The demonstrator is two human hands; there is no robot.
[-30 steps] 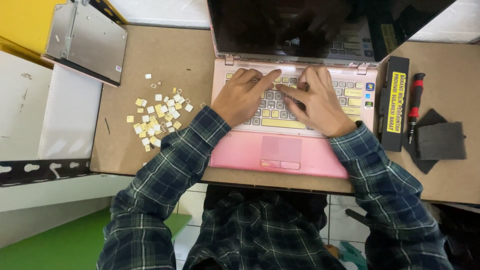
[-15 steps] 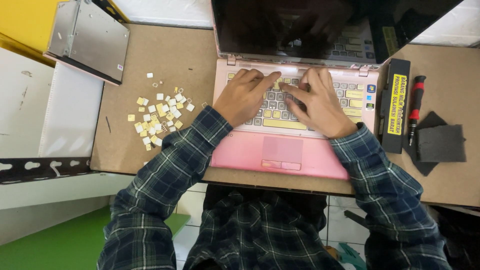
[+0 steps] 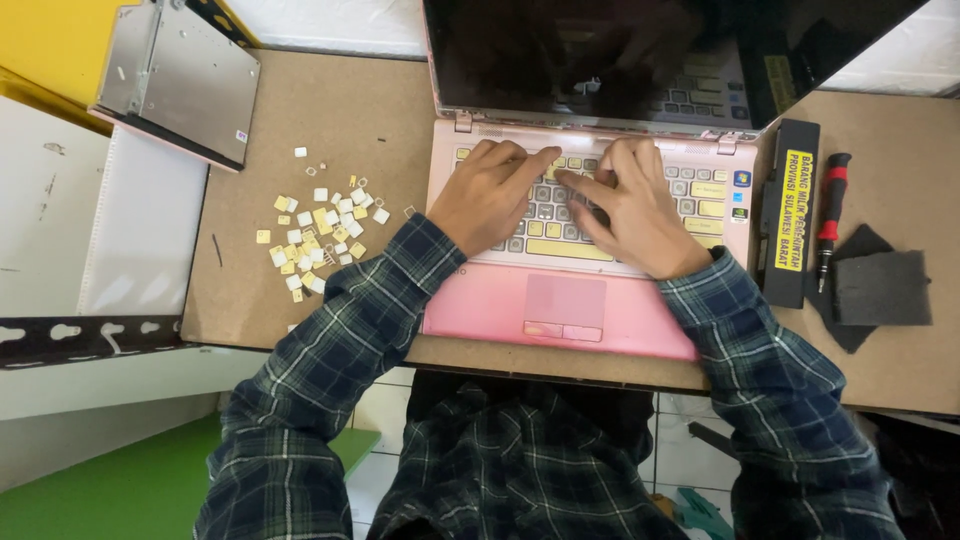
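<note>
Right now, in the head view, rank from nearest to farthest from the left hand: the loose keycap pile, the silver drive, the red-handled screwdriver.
Measured from the left hand on the pink laptop's keyboard:
1. Loose keycap pile, on the board just to its left.
2. Silver drive, at the far upper left corner.
3. Red-handled screwdriver, far right, past the right hand and the black battery.

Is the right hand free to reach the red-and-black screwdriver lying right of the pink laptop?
Probably yes: the right hand holds nothing, and only the flat black battery pack lies between it and the screwdriver.
</note>
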